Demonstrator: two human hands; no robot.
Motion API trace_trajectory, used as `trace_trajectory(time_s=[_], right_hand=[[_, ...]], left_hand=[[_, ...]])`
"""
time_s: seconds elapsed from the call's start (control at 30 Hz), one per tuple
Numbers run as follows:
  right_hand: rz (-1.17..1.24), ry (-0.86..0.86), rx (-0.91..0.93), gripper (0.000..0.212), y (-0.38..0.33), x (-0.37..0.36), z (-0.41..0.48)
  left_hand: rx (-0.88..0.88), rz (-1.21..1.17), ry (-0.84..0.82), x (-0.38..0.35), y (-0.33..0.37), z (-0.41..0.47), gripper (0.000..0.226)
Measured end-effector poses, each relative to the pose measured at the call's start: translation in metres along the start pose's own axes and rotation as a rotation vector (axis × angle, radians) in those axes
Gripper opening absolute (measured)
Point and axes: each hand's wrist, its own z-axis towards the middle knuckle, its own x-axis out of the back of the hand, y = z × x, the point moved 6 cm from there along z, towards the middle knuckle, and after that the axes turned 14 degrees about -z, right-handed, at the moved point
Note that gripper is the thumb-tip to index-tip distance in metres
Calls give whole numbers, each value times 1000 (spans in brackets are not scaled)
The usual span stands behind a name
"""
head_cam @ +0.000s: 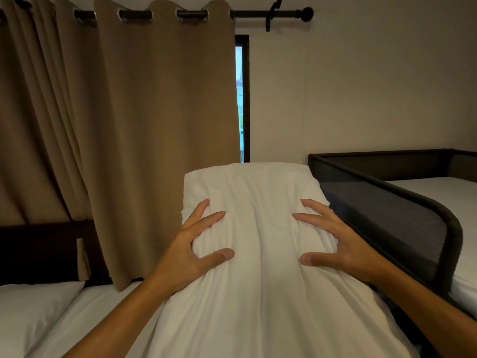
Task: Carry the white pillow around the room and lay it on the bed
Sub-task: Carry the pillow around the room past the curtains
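The white pillow [260,254] fills the lower middle of the head view, held up lengthwise in front of me. My left hand [191,251] grips its left side, fingers dug into the wrinkled cover. On the opposite side my right hand [333,244] clutches the fabric the same way. The bed [100,316] with a white sheet lies at the lower left, below and beside the pillow. The pillow's lower end runs out of the frame.
A second white pillow [33,313] rests on the bed's left end against a dark headboard [44,251]. Brown curtains [124,125] hang behind. A dark mesh-sided cot [402,223] with a white mattress stands close on the right.
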Motion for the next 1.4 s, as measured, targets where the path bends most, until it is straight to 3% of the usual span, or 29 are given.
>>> trace_trajectory(time_s=[0.5, 0.9, 1.4], right_hand=[[-4, 33, 23, 78, 72, 11, 75], [-15, 118, 139, 69, 108, 63, 167], [-108, 181, 61, 69, 171, 74, 238]], left_hand=[[-51, 12, -18, -32, -60, 101, 71], [-137, -29, 28, -43, -60, 209, 67], [-184, -98, -53, -74, -129, 321, 70]])
